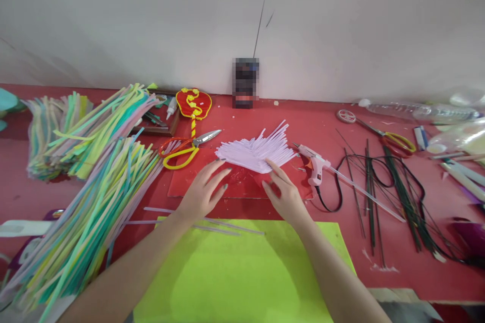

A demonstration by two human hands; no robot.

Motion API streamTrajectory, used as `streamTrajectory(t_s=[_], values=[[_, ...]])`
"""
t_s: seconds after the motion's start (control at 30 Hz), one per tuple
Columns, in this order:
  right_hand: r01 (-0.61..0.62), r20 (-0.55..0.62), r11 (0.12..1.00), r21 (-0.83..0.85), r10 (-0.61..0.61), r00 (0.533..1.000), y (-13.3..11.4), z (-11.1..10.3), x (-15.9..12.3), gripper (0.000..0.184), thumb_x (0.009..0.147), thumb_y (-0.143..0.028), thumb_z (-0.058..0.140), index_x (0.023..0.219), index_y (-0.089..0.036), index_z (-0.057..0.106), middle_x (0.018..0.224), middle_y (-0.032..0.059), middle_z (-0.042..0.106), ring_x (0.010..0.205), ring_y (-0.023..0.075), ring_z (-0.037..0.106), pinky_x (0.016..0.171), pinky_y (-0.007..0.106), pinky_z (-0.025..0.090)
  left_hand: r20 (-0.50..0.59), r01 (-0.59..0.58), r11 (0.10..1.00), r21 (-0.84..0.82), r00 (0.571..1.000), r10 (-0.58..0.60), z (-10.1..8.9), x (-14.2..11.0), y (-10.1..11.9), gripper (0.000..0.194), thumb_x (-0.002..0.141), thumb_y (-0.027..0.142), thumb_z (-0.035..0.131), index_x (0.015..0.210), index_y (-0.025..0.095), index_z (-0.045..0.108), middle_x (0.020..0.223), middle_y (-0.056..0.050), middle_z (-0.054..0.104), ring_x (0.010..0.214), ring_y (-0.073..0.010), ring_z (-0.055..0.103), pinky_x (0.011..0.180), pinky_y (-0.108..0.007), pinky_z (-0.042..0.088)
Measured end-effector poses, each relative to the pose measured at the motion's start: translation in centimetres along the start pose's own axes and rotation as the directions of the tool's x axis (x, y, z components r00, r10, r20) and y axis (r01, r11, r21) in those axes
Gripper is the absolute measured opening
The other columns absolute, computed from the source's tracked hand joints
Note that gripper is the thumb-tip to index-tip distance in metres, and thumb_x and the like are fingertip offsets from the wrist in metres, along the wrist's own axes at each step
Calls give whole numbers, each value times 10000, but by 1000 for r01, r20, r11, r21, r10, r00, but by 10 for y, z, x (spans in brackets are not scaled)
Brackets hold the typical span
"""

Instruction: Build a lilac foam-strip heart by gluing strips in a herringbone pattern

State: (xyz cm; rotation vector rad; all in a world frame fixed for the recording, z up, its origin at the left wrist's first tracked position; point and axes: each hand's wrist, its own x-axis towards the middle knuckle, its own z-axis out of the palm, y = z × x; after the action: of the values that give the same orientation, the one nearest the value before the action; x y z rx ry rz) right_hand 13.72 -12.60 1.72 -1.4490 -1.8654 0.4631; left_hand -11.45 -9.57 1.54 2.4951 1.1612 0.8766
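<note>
Lilac pipe cleaners (252,150) lie side by side in a wide, V-like fan on a red board (235,184). My left hand (202,189) is open at the fan's lower left, fingers spread and fingertips close to its edge. With its index fingertip at the fan's lower middle, my right hand (283,192) is open too, thumb apart from the fingers and nothing held. Whether either hand presses on the fan I cannot tell. A few loose lilac pipe cleaners (227,226) lie beneath my left forearm, partly across a yellow-green sheet (242,272).
Bundles of multicoloured pipe cleaners (98,202) fill the left side. Yellow-and-red-handled scissors (185,151) lie near a red fan-shaped ornament (194,103). A pink glue gun (316,164), dark green wires (401,192), more scissors (397,144) and a plastic bottle (417,110) are on the right.
</note>
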Motion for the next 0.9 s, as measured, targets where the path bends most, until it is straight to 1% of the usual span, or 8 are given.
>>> streamTrajectory(t_s=[0.1, 0.17, 0.27, 0.33, 0.43, 0.5, 0.6, 0.9], values=[[18, -60, 1000, 18, -17, 998, -5, -4, 1, 207, 909, -293, 450, 936, -184, 624, 1436, 120, 431, 1293, 231, 456, 1055, 368, 417, -44, 186, 942, -280, 977, -206, -4, -2, 4, 301, 956, 311, 399, 1196, 218, 554, 1202, -93, 611, 1156, -215, 565, 1007, -398, 465], [49, -51, 998, 29, -48, 998, -7, -6, 1, 226, 908, -284, 453, 1016, -183, 623, 1442, 121, 423, 1310, 235, 433, 1072, 379, 400, 38, 300, 785, -543, 942, -334, -1, -3, 3, 321, 949, 375, 408, 1153, 191, 576, 1157, -105, 640, 1083, -224, 613, 950, -390, 504], [99, 1, 992, 74, -99, 995, -10, -6, 0, 322, 905, -255, 467, 1204, -178, 561, 1410, 129, 462, 1302, 224, 445, 1081, 382, 396, 240, 395, 338, -854, 877, -417, 11, 0, -3, 439, 908, 473, 468, 1220, 170, 524, 1221, -144, 617, 1111, -275, 604, 942, -445, 498], [121, 47, 987, 110, -126, 991, -10, -4, -2, 316, 904, -234, 471, 1198, -181, 573, 1357, 126, 520, 1263, 216, 487, 1065, 378, 418, 372, 417, 15, -909, 825, -426, 19, 2, -7, 490, 873, 499, 527, 1243, 178, 512, 1235, -140, 615, 1161, -293, 571, 997, -479, 445], [138, 110, 980, 146, -155, 982, -9, -1, -4, 216, 901, -216, 474, 1028, -207, 649, 1248, 99, 612, 1148, 204, 581, 987, 370, 486, 499, 424, -263, -867, 755, -427, 21, 7, -9, 441, 873, 440, 558, 1230, 182, 531, 1225, -114, 624, 1147, -266, 577, 1014, -458, 429], [137, 144, 976, 169, -162, 976, -8, 0, -5, 193, 898, -210, 475, 940, -217, 663, 1206, 87, 639, 1087, 199, 615, 936, 364, 516, 521, 420, -310, -853, 714, -467, 18, 10, -7, 371, 885, 333, 558, 1223, 182, 535, 1201, -96, 637, 1112, -233, 595, 987, -413, 456], [125, 172, 972, 199, -160, 972, -8, 0, -6, 195, 894, -211, 474, 917, -219, 667, 1192, 86, 647, 1070, 201, 623, 909, 365, 528, 484, 401, -273, -875, 681, -549, 13, 12, -1, 395, 854, 171, 573, 1243, 210, 513, 1177, -63, 644, 1043, -192, 624, 927, -358, 496], [150, 166, 948, 281, -202, 965, -16, 2, -3, 213, 899, -215, 470, 933, -214, 680, 1215, 93, 636, 1076, 199, 617, 909, 352, 511, 399, 342, -220, -914, 647, -650, 19, 14, 7, 473, 738, 158, 710, 1185, 201, 563, 1121, -42, 676, 1037, -190, 625, 923, -333, 500]])
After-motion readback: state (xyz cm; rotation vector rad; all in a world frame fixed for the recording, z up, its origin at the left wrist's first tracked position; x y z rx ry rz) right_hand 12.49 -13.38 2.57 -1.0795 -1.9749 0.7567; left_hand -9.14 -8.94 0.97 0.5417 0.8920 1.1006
